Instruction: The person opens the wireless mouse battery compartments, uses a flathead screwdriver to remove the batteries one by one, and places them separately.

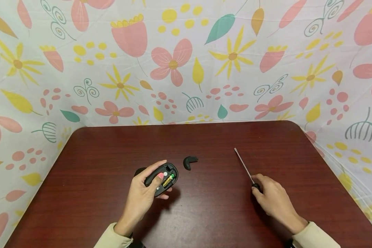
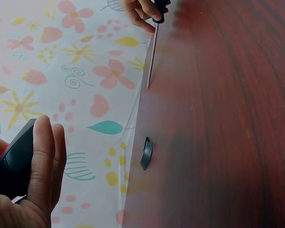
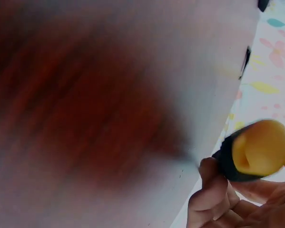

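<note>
My left hand (image 1: 141, 193) grips a black computer mouse (image 1: 173, 169) with its underside turned up. The thumb lies across that underside, beside an uncovered compartment with a battery (image 1: 166, 182) in it. From the left wrist view, the smooth dark shell of the mouse (image 2: 14, 164) shows between thumb and fingers. On the table, just right of the mouse, lies a curved black cover (image 1: 188, 163). Further right, my right hand (image 1: 276, 199) holds a screwdriver (image 1: 244, 166), its thin shaft pointing away from me. Its yellow-ended handle (image 3: 263, 148) fills part of the right wrist view.
Both hands are over a dark red-brown wooden table (image 1: 204, 213) with rounded far corners. A white curtain (image 1: 173, 100) printed with flowers and leaves hangs around its far and side edges. A dark object (image 1: 138, 171) peeks out behind the left hand.
</note>
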Demonstrator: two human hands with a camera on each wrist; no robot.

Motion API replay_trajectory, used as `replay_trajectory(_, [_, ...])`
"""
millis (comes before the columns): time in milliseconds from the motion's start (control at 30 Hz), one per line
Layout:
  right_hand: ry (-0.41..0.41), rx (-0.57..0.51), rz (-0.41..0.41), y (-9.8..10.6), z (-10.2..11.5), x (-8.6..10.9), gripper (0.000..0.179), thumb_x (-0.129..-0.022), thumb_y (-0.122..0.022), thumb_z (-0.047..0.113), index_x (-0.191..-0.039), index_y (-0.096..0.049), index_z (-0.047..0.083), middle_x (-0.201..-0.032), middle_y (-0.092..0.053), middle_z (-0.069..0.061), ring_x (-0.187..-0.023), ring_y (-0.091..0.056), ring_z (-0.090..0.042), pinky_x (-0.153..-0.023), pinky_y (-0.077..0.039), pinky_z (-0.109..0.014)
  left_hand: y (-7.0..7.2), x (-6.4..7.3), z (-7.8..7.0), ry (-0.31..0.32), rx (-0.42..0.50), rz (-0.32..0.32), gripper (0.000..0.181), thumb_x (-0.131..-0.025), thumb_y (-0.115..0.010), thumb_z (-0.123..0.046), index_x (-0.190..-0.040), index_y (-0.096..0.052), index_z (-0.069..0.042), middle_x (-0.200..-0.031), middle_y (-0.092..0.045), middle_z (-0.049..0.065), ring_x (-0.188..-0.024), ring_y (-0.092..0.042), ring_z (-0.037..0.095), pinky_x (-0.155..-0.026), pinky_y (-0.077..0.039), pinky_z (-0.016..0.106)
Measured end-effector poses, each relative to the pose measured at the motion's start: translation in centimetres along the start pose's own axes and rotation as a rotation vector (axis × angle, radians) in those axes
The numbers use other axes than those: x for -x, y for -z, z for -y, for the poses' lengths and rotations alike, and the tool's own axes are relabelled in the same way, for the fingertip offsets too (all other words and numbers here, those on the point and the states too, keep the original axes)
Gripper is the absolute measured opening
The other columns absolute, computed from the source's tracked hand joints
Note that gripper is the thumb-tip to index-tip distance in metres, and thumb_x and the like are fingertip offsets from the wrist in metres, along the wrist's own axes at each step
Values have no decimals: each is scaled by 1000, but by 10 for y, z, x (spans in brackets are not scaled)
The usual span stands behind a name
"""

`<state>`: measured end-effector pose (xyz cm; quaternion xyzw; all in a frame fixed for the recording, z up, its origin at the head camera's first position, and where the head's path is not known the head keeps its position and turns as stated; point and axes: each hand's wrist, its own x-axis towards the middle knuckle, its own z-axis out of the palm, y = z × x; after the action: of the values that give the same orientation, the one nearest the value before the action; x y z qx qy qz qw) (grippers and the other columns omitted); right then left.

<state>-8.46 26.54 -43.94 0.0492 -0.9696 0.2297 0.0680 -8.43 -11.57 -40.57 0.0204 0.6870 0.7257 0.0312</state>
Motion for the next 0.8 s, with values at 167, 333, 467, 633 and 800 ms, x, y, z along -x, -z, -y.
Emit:
replay_trajectory(167, [-23,53,40,1,-1,-2,31,-89,-74,10,-119,-71,2,-106,-76,-20,-86,-72,-36,-62,-56,-55,-1,0,2,-4,-10,4,38,-106,-60,-4,-141,-66,-18,-126,-66,27,-78,-77,38,-61,-67,40])
replay_trajectory(333, [-18,66,36,1,-2,-6,29,-88,-76,9,-116,-71,0,-101,-76,-20,-85,-72,-41,-61,-55,-59,-1,0,3,-11,-15,8,38,-106,-60,-5,-141,-66,-19,-125,-66,27,-78,-77,37,-61,-67,40])
replay_trajectory(467, [-20,68,48,1,-3,-8,29,-88,-77,9,-115,-71,0,-99,-76,-20,-82,-72,-39,-59,-55,-57,-1,0,4,-16,-11,15,38,-106,-60,-6,-141,-65,-18,-126,-67,27,-78,-77,36,-61,-67,41])
replay_trajectory(633, [-28,67,60,1,-4,-10,31,-88,-77,9,-117,-70,0,-97,-75,-19,-79,-70,-34,-57,-54,-55,-1,-1,5,-17,-1,19,38,-106,-60,-7,-142,-64,-18,-125,-67,28,-77,-78,35,-60,-67,41])
replay_trajectory(800, [-37,71,73,2,-4,-11,33,-89,-77,11,-119,-69,0,-96,-75,-18,-76,-68,-32,-55,-53,-54,-2,-1,6,-8,6,17,38,-106,-60,-6,-142,-64,-18,-125,-68,28,-78,-77,35,-61,-67,41])
